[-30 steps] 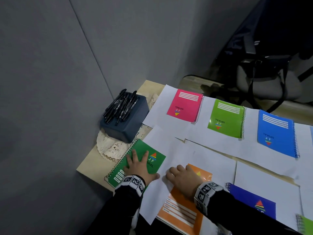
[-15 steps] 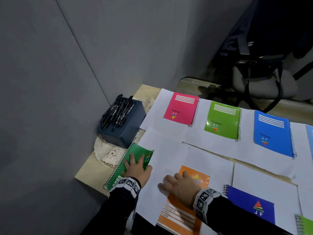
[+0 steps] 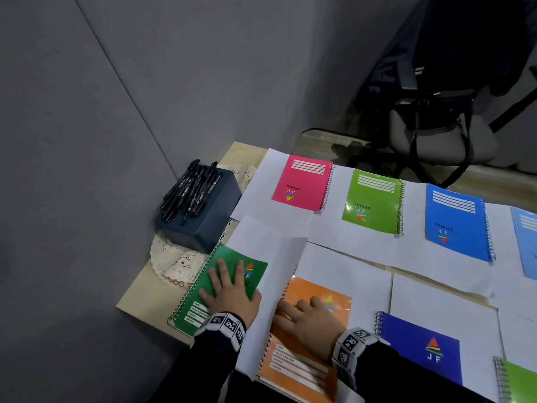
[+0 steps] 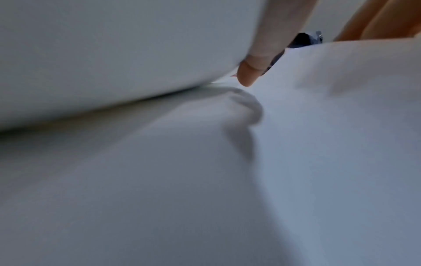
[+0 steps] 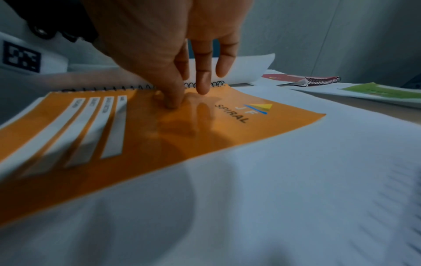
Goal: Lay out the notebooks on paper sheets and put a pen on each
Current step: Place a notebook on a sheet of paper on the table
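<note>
My left hand (image 3: 229, 289) lies flat, fingers spread, on a dark green spiral notebook (image 3: 255, 271) at the table's near left corner. My right hand (image 3: 308, 318) presses straight fingers (image 5: 173, 97) on an orange notebook (image 3: 305, 370), seen close in the right wrist view (image 5: 182, 135). Between the hands a loose white sheet (image 3: 273, 257) stands curled up; it fills the left wrist view (image 4: 296, 162), where one fingertip (image 4: 248, 75) touches it. Several black pens (image 3: 189, 193) lie on a dark blue box (image 3: 203, 228). Pink (image 3: 302, 184), light green (image 3: 373, 205) and blue (image 3: 456, 222) notebooks rest on sheets along the far row.
A lace doily (image 3: 174, 263) lies under the box. A dark blue notebook (image 3: 421, 347) sits right of the orange one, with a green one (image 3: 520, 382) at the bottom right. Grey walls close in on the left; a chair (image 3: 436, 135) stands behind the table.
The loose sheet between my hands has shifted and its edge now curls up, uncovering the orange notebook's spiral side. Both hands stay pressed on their notebooks.
</note>
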{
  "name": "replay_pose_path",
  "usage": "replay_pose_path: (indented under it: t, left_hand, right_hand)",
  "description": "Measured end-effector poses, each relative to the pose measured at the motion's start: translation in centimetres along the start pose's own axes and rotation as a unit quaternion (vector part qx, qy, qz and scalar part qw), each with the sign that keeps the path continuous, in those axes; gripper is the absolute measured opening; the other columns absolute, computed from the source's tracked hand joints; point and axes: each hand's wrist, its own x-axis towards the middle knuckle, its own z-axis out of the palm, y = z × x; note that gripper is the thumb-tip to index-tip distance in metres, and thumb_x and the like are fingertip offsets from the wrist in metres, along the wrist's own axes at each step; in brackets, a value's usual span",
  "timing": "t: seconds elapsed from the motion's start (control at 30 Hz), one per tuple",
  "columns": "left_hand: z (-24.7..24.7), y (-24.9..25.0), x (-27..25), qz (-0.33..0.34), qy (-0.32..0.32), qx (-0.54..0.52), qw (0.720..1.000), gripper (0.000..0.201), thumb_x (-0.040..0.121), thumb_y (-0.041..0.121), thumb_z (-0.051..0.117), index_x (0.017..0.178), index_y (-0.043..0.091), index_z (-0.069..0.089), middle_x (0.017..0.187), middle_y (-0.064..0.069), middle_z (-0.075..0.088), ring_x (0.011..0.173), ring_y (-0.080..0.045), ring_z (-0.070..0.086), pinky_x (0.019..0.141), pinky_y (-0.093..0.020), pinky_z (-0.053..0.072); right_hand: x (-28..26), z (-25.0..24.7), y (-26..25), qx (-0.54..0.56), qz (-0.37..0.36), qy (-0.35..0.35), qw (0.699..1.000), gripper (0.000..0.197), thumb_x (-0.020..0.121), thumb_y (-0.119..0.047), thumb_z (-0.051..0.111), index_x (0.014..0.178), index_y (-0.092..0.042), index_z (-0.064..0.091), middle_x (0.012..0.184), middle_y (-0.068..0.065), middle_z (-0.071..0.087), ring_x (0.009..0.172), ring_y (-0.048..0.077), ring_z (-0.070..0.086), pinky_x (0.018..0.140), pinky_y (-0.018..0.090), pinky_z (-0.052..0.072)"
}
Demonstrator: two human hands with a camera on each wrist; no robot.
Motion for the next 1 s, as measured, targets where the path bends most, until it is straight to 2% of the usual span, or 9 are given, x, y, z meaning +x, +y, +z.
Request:
replay_pose_path:
  t: [0.1,0.17,0.37,0.43,0.53,0.6,0.83,0.93,1.0]
  left_hand:
    - [-0.4,0.0,0.1,0.044,-0.052,-0.003,0.998,0.079,0.088,0.064,0.037,0.148,0.042,-0.01,0.155,-0.004,-0.027,0.144,-0.032,-0.019,0.112,-0.064,0.004]
    - [-0.8,-0.1,0.5,0.047,-0.085,0.004,0.995,0.083,0.086,0.065,0.044,0.148,0.044,-0.008,0.156,-0.003,-0.026,0.145,-0.032,-0.017,0.112,-0.064,0.008]
    - [-1.1,0.2,0.9,0.038,-0.082,0.014,0.996,0.084,0.087,0.055,0.051,0.147,0.045,-0.007,0.157,-0.004,-0.023,0.145,-0.034,-0.013,0.111,-0.065,0.014]
    - [-0.9,0.3,0.9,0.036,-0.077,0.018,0.996,0.082,0.089,0.054,0.049,0.147,0.044,-0.007,0.157,-0.004,-0.023,0.145,-0.034,-0.013,0.111,-0.065,0.014]
    - [-0.6,0.4,0.9,0.033,-0.069,0.018,0.997,0.08,0.088,0.051,0.048,0.148,0.044,-0.005,0.157,-0.004,-0.022,0.145,-0.034,-0.012,0.111,-0.065,0.015]
    - [-0.7,0.5,0.8,0.03,-0.068,0.018,0.997,0.081,0.087,0.052,0.048,0.148,0.043,-0.004,0.157,-0.005,-0.022,0.145,-0.035,-0.012,0.11,-0.065,0.015]
    - [-0.6,1.0,0.7,0.017,-0.072,0.041,0.996,0.105,0.073,0.077,0.051,0.148,0.039,-0.012,0.156,-0.007,-0.026,0.145,-0.036,-0.013,0.11,-0.065,0.014]
    - [-0.2,1.1,0.7,0.021,-0.06,0.032,0.997,0.101,0.076,0.075,0.05,0.148,0.039,-0.011,0.156,-0.008,-0.025,0.144,-0.037,-0.013,0.11,-0.064,0.013]
    - [-0.1,0.9,0.6,0.026,-0.047,0.028,0.998,0.096,0.079,0.073,0.048,0.148,0.04,-0.009,0.157,-0.009,-0.022,0.144,-0.037,-0.012,0.11,-0.064,0.013]
  right_hand:
    - [0.4,-1.5,-0.1,0.04,-0.022,-0.064,0.997,0.053,0.094,-0.025,0.044,0.144,-0.023,0.024,0.138,0.011,0.044,0.094,0.035,0.059,0.082,0.05,0.042]
    - [0.6,-2.4,-0.4,0.068,-0.013,-0.094,0.993,0.051,0.1,-0.022,0.032,0.149,-0.024,0.018,0.148,0.011,0.028,0.107,0.039,0.053,0.093,0.051,0.033]
    - [1.6,-3.0,-0.8,0.054,0.008,-0.096,0.994,0.044,0.1,-0.03,0.033,0.143,-0.023,0.022,0.151,0.012,0.019,0.113,0.039,0.05,0.094,0.051,0.037]
    - [0.9,-2.9,-0.4,0.037,0.001,-0.073,0.997,0.041,0.098,-0.024,0.034,0.137,-0.019,0.024,0.148,0.015,0.026,0.104,0.038,0.056,0.088,0.049,0.042]
    - [-1.0,-2.0,0.2,0.01,-0.004,-0.059,0.998,0.03,0.083,-0.024,0.033,0.111,-0.02,0.044,0.108,0.005,0.063,0.066,0.022,0.063,0.059,0.033,0.05]
    - [-2.2,-1.1,0.3,0.021,0.007,-0.019,1.0,0.03,0.079,-0.032,0.034,0.104,-0.023,0.048,0.094,0.0,0.066,0.058,0.016,0.061,0.051,0.028,0.048]
    - [-1.8,-0.6,0.6,0.034,-0.002,-0.004,0.999,0.037,0.081,-0.038,0.032,0.11,-0.024,0.049,0.102,0.002,0.063,0.068,0.014,0.063,0.054,0.023,0.052]
    - [-0.3,-1.6,0.6,0.064,-0.042,-0.054,0.996,0.055,0.084,-0.033,0.015,0.128,-0.014,0.042,0.124,0.014,0.053,0.095,0.028,0.061,0.074,0.038,0.056]
    - [0.3,-2.6,0.4,0.087,-0.051,-0.099,0.99,0.06,0.088,-0.03,0.008,0.14,-0.011,0.032,0.14,0.019,0.036,0.114,0.038,0.048,0.088,0.047,0.048]
